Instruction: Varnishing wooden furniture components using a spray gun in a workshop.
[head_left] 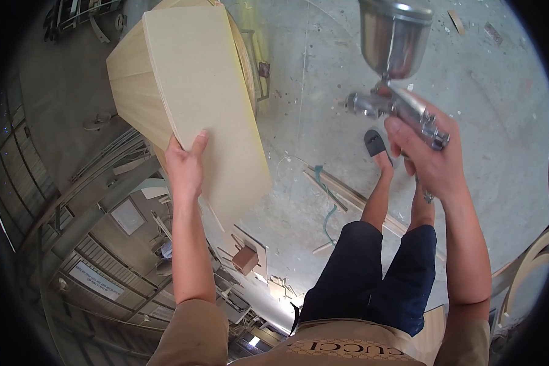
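A pale beige board leans at the upper left, lying over other light wood panels. My left hand is closed on its left edge near the lower part, thumb flat on the face and the other fingers hidden behind. On the right, my right hand is wrapped round the handle of a metal spray gun. The gun's silver cup sits on top and its nozzle points left, apart from the board. Whether the trigger is pulled cannot be told.
Wood strips and a green strap lie on the grey concrete floor beside my feet, one in a dark sandal. A yellow-stained metal frame stands behind the board. Curved wooden pieces are at the right edge.
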A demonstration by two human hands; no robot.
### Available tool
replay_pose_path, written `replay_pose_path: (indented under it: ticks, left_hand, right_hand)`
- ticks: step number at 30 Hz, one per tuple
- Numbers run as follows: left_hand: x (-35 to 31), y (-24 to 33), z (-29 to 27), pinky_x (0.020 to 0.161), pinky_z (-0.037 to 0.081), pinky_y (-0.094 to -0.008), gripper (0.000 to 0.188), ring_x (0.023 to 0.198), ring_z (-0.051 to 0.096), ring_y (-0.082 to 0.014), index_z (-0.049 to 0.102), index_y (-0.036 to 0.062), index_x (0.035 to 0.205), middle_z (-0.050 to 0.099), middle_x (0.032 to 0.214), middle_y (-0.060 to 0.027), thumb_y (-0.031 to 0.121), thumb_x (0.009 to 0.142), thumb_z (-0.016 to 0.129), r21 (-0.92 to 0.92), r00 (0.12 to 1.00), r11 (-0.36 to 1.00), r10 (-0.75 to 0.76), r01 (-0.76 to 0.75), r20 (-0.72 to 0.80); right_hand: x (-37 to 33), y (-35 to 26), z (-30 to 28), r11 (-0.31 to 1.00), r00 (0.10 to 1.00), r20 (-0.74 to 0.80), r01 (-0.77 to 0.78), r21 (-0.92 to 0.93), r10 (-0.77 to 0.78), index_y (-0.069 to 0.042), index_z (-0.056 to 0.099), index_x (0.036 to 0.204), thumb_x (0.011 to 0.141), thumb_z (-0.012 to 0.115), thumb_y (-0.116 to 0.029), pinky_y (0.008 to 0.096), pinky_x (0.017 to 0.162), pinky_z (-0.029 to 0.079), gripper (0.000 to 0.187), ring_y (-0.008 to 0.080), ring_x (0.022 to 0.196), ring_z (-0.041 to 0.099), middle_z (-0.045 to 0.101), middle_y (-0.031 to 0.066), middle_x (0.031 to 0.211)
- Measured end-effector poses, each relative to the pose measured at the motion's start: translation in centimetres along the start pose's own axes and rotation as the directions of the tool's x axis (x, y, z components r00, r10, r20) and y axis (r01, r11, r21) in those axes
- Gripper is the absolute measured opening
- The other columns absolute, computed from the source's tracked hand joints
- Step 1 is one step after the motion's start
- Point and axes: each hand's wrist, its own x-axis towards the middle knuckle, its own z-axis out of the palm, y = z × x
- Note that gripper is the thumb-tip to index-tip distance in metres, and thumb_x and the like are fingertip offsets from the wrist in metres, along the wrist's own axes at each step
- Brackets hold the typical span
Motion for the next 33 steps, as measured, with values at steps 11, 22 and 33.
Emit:
replay_pose_path:
  ticks: [11,22,33]
  left_hand:
    - [-0.4,-0.1,0.1,0.096,0.047,-0.0313,0.041,0.106,0.065,-0.0181,0.062,-0.0071,0.126,0.072,0.117,-0.0138,0.015,0.093,0.072,-0.006,1.0,1.0,0.017,-0.017,0.003]
    - [-0.4,0.4,0.3,0.096,0.047,-0.0315,0.038,0.106,0.065,-0.0184,0.062,-0.0071,0.125,0.072,0.117,-0.0137,0.014,0.095,0.071,-0.017,1.0,1.0,0.005,-0.005,-0.005]
    - [-0.3,0.3,0.2,0.096,0.047,-0.0314,0.039,0.106,0.065,-0.018,0.062,-0.0071,0.126,0.072,0.117,-0.0138,0.014,0.094,0.071,-0.034,1.0,0.999,0.009,-0.009,-0.002]
  right_hand:
    - [3.2,-1.9,0.4,0.981,0.966,-0.171,0.191,-0.03,-0.193,-0.01,0.071,0.126,0.096,0.071,-0.027,0.0193,0.045,0.035,0.034,0.0021,0.059,0.053,0.058,-0.0045,0.069]
    - [0.1,0.1,0.1,1.0,0.999,-0.036,0.014,-0.013,-0.014,-0.004,0.069,0.129,0.095,0.074,-0.017,0.0219,0.055,0.042,0.037,0.0053,0.063,0.052,0.059,-0.0038,0.076]
    - [1.9,-1.0,0.0,0.991,0.99,-0.065,0.122,-0.046,-0.125,-0.008,0.07,0.128,0.096,0.07,-0.023,0.0193,0.044,0.037,0.035,0.0013,0.059,0.054,0.057,-0.0051,0.07]
